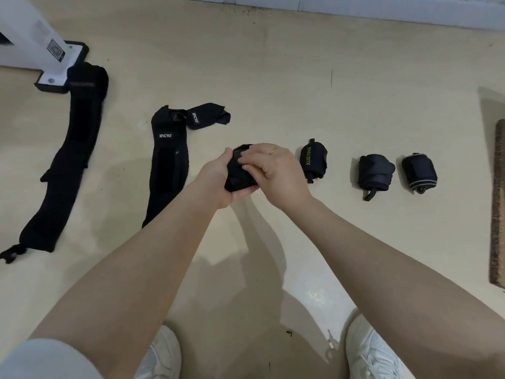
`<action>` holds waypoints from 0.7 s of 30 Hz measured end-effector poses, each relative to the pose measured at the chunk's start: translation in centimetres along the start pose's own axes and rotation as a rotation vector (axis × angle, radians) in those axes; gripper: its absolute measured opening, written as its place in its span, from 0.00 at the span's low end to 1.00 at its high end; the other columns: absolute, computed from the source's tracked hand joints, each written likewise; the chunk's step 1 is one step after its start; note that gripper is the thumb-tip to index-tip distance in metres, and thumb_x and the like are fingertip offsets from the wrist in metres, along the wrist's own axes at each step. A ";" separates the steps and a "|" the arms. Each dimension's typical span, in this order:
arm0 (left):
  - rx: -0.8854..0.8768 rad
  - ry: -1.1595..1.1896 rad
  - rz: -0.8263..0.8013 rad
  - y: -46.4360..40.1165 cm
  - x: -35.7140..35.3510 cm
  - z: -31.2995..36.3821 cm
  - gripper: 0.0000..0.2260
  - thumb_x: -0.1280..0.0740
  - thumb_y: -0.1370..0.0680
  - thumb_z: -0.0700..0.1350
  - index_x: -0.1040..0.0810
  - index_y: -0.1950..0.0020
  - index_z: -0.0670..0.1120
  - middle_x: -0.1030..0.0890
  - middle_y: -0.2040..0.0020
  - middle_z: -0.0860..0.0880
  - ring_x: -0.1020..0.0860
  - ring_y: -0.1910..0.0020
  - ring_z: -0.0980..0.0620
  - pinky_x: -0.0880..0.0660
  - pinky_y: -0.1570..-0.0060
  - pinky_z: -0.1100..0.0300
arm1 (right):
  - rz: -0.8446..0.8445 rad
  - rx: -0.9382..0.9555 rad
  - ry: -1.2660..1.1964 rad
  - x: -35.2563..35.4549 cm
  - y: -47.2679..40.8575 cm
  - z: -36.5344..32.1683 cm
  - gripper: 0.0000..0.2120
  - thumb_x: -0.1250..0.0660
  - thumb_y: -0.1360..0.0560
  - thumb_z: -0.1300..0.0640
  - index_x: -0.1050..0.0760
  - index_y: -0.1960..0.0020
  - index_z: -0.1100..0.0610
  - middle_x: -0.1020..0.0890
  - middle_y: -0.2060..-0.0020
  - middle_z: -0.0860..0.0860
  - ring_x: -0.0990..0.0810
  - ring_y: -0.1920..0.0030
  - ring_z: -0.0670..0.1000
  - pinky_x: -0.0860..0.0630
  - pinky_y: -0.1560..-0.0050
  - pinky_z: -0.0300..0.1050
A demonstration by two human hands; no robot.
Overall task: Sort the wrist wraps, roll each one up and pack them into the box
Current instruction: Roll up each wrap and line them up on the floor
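Observation:
A rolled black wrist wrap (240, 176) is held above the floor at the centre. My left hand (218, 181) cups it from below and the left. My right hand (276, 170) grips its top and right side, fingers curled over the roll. To the right, three rolled wraps lie in a row on the floor: one with yellow lettering (313, 160), a plain dark one (375, 175), and one with a grey edge (419, 172). To the left, two unrolled wraps lie flat: a shorter one with white logos (169, 162) and a long one (68, 165).
A white post on a black base (58, 68) stands at the far left, touching the long wrap's end. A brown board edge (498, 203) runs along the right side. My white shoes (374, 354) are at the bottom. A wall base crosses the top.

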State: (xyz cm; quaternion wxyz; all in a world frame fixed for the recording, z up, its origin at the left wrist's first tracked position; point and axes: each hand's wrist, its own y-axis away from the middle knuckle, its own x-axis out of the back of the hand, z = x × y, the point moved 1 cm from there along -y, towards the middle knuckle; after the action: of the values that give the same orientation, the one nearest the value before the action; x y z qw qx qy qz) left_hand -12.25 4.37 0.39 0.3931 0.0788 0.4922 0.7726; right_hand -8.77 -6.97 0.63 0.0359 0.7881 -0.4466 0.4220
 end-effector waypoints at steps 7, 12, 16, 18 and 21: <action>-0.075 -0.007 -0.258 0.1 0.7 0.8 0.12 0.36 0.21 0.51 0.21 0.42 0.46 0.15 0.49 0.48 0.17 0.51 0.54 0.19 0.56 0.58 | -0.246 0.153 0.363 -1.4 2.7 1.6 0.30 0.42 0.26 0.57 0.43 0.25 0.61 0.41 0.25 0.56 0.46 0.24 0.57 0.53 0.26 0.55; -0.272 -0.374 -0.019 -1.3 3.1 0.5 0.19 0.29 0.24 0.44 0.29 0.35 0.46 0.22 0.39 0.45 0.19 0.48 0.46 0.18 0.56 0.51 | -0.246 -0.312 -0.304 -0.3 1.6 1.5 0.19 0.37 0.24 0.64 0.28 0.33 0.61 0.26 0.33 0.55 0.31 0.32 0.52 0.38 0.29 0.48; -0.436 -0.879 -0.161 -0.5 2.9 1.7 0.34 0.26 0.28 0.41 0.40 0.28 0.55 0.31 0.38 0.50 0.23 0.44 0.48 0.18 0.56 0.50 | -0.313 -0.455 -0.345 0.7 0.6 2.4 0.35 0.29 0.27 0.58 0.41 0.25 0.56 0.35 0.27 0.50 0.38 0.28 0.47 0.44 0.35 0.30; -0.440 -1.057 -0.272 0.1 2.2 2.1 0.40 0.25 0.29 0.39 0.46 0.27 0.57 0.30 0.43 0.51 0.22 0.48 0.51 0.18 0.57 0.52 | -0.509 -0.468 -0.387 0.5 0.9 2.8 0.41 0.26 0.30 0.59 0.45 0.24 0.54 0.34 0.30 0.49 0.35 0.31 0.47 0.37 0.42 0.26; -0.457 -0.987 -0.259 -0.2 1.8 1.7 0.42 0.25 0.30 0.38 0.47 0.27 0.55 0.29 0.41 0.48 0.22 0.46 0.49 0.18 0.56 0.50 | -0.536 -0.483 -0.528 -0.4 1.5 3.4 0.46 0.23 0.35 0.63 0.46 0.25 0.54 0.31 0.35 0.46 0.28 0.37 0.48 0.26 0.49 0.30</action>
State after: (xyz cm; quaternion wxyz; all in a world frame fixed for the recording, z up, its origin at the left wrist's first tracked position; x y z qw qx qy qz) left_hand -12.47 6.88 0.60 0.6757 0.2827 0.0753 0.6766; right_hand -7.80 -9.10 -2.29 0.2118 0.9258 -0.3062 0.0660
